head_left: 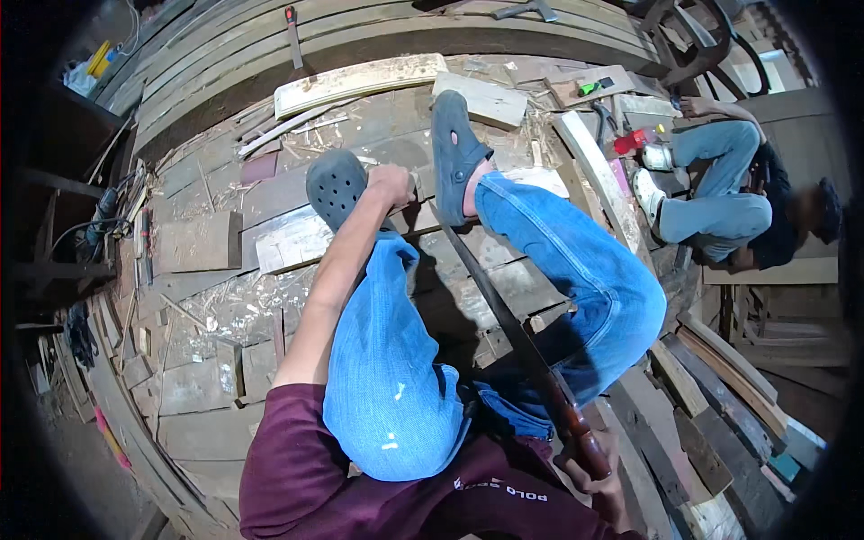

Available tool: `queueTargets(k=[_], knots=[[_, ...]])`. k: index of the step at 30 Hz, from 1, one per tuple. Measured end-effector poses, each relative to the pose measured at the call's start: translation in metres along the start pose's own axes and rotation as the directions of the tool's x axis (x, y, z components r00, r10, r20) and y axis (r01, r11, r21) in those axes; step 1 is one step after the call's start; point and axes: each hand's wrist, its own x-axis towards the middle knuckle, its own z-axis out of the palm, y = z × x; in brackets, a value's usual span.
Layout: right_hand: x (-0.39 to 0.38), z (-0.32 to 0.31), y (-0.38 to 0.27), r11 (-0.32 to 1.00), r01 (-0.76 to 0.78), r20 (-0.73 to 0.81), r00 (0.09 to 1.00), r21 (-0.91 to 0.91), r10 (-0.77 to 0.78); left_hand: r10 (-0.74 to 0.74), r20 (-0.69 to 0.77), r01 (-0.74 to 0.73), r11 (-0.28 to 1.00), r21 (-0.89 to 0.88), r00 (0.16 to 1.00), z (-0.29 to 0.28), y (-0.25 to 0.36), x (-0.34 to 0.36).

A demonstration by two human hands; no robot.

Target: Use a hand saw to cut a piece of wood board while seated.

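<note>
My right hand [598, 477] is wrapped round the reddish-brown handle of a long knife [515, 335]. Its dark, narrow blade runs forward between my legs, the tip close to my right clog [453, 144]. My left hand [389, 187] is closed beside my left clog [335, 187], reaching down over my left leg. What its fingers grip is mostly hidden; a brown piece of wood [414, 218] shows just below them. The blade's far end lies near that wood and does not clearly touch it.
Planks, blocks and shavings cover the floor around me. Beyond my feet lie a pale board [360, 83] and a chisel-like tool with a red-and-black handle [293, 38]. Another person [720, 180] sits at the right, near a red bottle [634, 140]. Stacked timber [711, 405] lies at my right side.
</note>
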Motion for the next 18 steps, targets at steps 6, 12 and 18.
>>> queueTargets(k=[6, 12, 18], knots=[[0.0, -0.02, -0.021, 0.94, 0.105, -0.057, 0.99, -0.325, -0.13, 0.045, 0.004, -0.044, 0.998, -0.05, 0.999, -0.012, -0.006, -0.021], [-0.004, -0.042, -0.078, 0.972, 0.087, -0.482, 0.857, -0.216, -0.184, 0.038, -0.182, -0.069, 0.984, -0.166, 0.983, -0.002, -0.008, -0.024], [0.028, -0.081, -0.084, 0.828, 0.561, -0.341, 0.782, 0.021, -0.521, -0.214, -0.3, -0.067, 0.703, -0.708, 0.93, -0.011, 0.005, -0.039]])
